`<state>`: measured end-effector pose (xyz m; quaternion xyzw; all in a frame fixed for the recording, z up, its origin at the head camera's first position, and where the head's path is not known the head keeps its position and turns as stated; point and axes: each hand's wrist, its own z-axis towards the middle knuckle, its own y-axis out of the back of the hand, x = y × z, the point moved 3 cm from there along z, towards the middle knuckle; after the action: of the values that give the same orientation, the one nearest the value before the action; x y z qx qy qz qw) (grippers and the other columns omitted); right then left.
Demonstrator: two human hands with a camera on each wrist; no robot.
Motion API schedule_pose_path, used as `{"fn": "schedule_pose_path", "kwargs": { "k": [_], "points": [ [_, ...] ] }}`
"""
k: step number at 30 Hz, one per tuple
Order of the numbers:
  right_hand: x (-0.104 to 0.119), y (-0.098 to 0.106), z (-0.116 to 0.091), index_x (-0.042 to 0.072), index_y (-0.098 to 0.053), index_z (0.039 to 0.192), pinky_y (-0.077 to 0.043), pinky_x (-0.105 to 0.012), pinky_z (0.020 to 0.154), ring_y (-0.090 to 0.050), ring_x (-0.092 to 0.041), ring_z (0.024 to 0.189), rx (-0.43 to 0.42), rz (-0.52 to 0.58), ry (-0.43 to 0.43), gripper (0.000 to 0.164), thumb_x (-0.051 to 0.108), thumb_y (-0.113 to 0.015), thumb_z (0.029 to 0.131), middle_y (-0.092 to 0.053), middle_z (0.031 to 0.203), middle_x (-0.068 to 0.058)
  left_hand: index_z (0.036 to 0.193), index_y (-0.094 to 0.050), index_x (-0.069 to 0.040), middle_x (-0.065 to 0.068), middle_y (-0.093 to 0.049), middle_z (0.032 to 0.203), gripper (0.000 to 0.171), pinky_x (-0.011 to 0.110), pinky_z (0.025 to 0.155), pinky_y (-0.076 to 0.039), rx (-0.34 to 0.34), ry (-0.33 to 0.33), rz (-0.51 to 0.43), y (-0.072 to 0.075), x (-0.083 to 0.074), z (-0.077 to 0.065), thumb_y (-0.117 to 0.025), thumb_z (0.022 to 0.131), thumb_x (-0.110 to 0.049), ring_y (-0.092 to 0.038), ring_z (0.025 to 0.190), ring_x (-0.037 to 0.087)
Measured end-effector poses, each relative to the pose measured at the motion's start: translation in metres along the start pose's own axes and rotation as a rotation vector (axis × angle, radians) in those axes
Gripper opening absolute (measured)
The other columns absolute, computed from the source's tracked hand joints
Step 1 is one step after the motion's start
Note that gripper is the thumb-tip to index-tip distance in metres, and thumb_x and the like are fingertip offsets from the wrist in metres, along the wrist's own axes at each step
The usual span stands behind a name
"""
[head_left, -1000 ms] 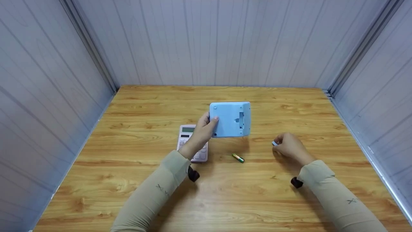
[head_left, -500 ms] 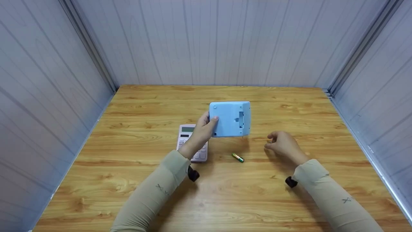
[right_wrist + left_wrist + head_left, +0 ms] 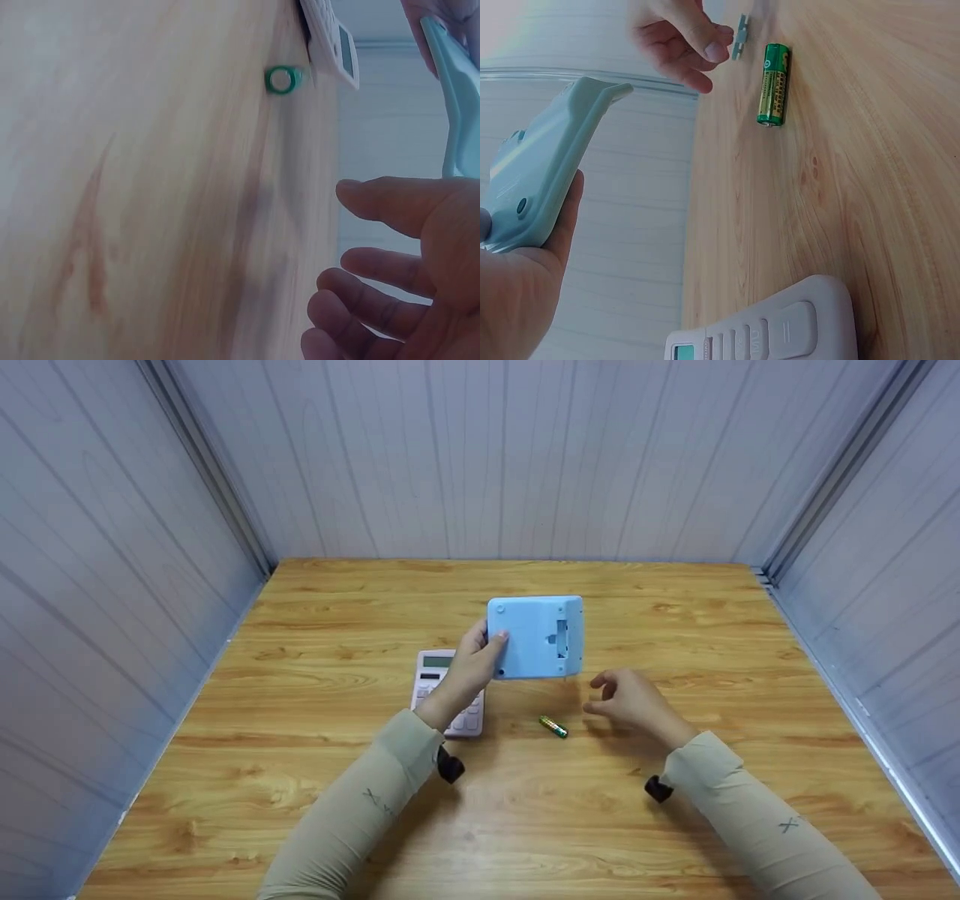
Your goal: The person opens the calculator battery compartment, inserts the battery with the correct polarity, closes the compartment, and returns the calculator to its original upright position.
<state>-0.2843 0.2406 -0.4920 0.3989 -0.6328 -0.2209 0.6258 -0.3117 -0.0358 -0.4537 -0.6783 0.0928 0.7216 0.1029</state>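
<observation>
My left hand (image 3: 469, 664) grips a light blue calculator (image 3: 532, 637) by its edge, thumb on its back. The back faces up toward the head camera, and its battery compartment (image 3: 562, 639) is uncovered. A green and gold AA battery (image 3: 553, 727) lies on the table below it. Right of the battery, my right hand (image 3: 634, 701) hovers with fingers spread and nothing between thumb and fingertips, as the right wrist view shows. A small blue battery cover (image 3: 740, 37) rests on the table in the left wrist view; in the head view it is hidden.
A pale pink calculator (image 3: 469, 720) lies face up on the wooden table (image 3: 337, 810), partly beneath my left wrist. White panel walls (image 3: 495, 457) enclose the table at the back and both sides.
My right hand has let go of the battery cover and moved left toward the battery, its fingers parting. The left hand and the blue calculator have stayed in place.
</observation>
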Motion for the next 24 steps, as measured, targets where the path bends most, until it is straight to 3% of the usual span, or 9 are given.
{"fn": "schedule_pose_path", "kwargs": {
  "k": [8,17,24],
  "points": [
    [0.018,-0.016,0.001,-0.004,-0.073,0.129,-0.056,-0.038,0.077,-0.066,-0.022,0.087,0.041,0.0,0.048,0.05,0.027,-0.087,0.092,-0.075,0.1,-0.014,0.159,-0.042,0.001,0.025,-0.056,0.155,0.046,0.059,0.115,-0.054,-0.002,-0.007,0.0,-0.001,-0.001,-0.001,-0.043,0.117,-0.018,-0.059,0.143,0.04],
    [0.028,-0.03,0.006,0.0,-0.074,0.127,-0.06,-0.051,0.095,-0.07,-0.029,0.107,0.125,0.016,0.012,0.047,0.031,-0.086,0.093,-0.076,0.116,-0.016,0.161,-0.041,-0.001,0.023,-0.053,0.159,0.047,0.058,0.117,-0.053,-0.001,0.01,-0.006,0.0,0.0,0.0,-0.043,0.117,-0.02,-0.056,0.146,0.04],
    [0.035,-0.039,0.008,-0.001,-0.077,0.121,-0.063,-0.05,0.094,-0.075,-0.027,0.102,0.14,-0.012,0.041,0.041,0.027,-0.087,0.093,-0.08,0.11,-0.015,0.157,-0.044,0.0,0.024,-0.055,0.156,0.045,0.058,0.117,-0.053,-0.014,0.008,0.0,0.001,0.001,0.001,-0.044,0.117,-0.019,-0.057,0.145,0.041]
  ]
}}
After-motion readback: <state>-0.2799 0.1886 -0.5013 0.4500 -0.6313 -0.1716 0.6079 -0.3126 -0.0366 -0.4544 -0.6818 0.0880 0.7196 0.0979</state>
